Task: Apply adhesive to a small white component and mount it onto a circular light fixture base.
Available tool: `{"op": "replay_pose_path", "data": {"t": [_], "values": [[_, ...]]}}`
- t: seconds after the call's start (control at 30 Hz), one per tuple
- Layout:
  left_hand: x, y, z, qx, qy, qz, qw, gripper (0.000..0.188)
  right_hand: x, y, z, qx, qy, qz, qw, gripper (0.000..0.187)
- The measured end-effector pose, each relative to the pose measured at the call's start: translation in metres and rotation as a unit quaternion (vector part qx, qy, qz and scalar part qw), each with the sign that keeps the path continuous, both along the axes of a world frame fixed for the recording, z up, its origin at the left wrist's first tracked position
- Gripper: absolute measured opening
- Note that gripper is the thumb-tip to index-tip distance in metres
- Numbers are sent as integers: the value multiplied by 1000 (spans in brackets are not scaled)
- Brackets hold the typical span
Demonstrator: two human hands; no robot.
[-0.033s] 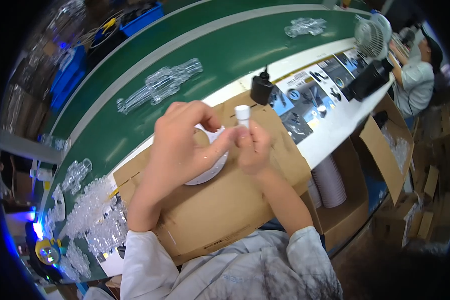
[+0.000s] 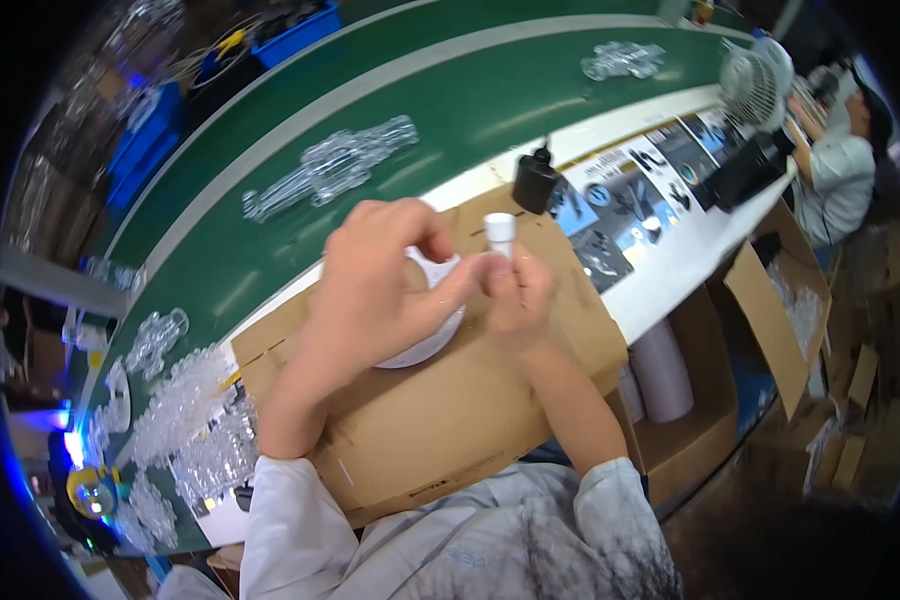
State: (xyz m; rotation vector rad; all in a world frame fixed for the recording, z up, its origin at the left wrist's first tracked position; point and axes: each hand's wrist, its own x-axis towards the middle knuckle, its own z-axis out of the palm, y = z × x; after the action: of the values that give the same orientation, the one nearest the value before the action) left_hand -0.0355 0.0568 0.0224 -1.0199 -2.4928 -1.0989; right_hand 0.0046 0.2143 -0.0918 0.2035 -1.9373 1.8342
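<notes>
My right hand [image 2: 520, 302] is closed round a small white cylinder with a wider cap-like top [image 2: 500, 228], held upright. My left hand [image 2: 380, 270] is curved, slightly blurred, with a gap between its thumb and bent fingers. Its thumb tip reaches the right fingers just below the white top, and whether they touch I cannot tell. Behind and under the left hand shows a white round disc [image 2: 425, 350], largely covered; whether it rests on the cardboard or is touched is hidden. Both hands are over a brown cardboard sheet [image 2: 430, 430].
A black bottle-shaped object [image 2: 536, 180] stands at the cardboard's far edge. Clear plastic pieces [image 2: 335, 165] lie on the green belt [image 2: 270, 150], more in a pile [image 2: 195, 420] at left. On the right are an open carton [image 2: 695, 425] with stacked pale cups, a fan [image 2: 750, 85] and a co-worker [image 2: 840, 180].
The view has shifted slightly, so the bench and belt sit a little farther right. Both hands keep nearly the same pose, and the white cylinder stays in the right hand.
</notes>
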Motion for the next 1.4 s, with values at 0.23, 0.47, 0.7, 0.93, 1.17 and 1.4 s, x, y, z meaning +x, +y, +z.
{"op": "replay_pose_path", "data": {"t": [0.23, 0.47, 0.7, 0.93, 1.17, 1.4], "values": [[-6, 11, -21, 69, 40, -82, 993, 17, 6, 5, -28, -62, -64, -43, 995, 29], [-16, -2, -9, 79, -17, -98, 992, 18, -3, -3, -11, -68, -76, -15, 995, 32], [-33, -29, -12, 76, -47, 14, 996, 17, -22, 5, -8, 405, -153, -179, 883, 28], [-43, -27, -13, 96, -58, 97, 989, 15, -29, 16, -17, 412, -236, -201, 857, 26], [-49, -30, -26, 105, -55, 84, 989, 10, -31, 53, -15, 331, -162, -308, 877, 52], [-54, -38, -22, 87, 63, 106, 989, 21, -79, 95, -32, 249, -285, -116, 918, 56]]}}
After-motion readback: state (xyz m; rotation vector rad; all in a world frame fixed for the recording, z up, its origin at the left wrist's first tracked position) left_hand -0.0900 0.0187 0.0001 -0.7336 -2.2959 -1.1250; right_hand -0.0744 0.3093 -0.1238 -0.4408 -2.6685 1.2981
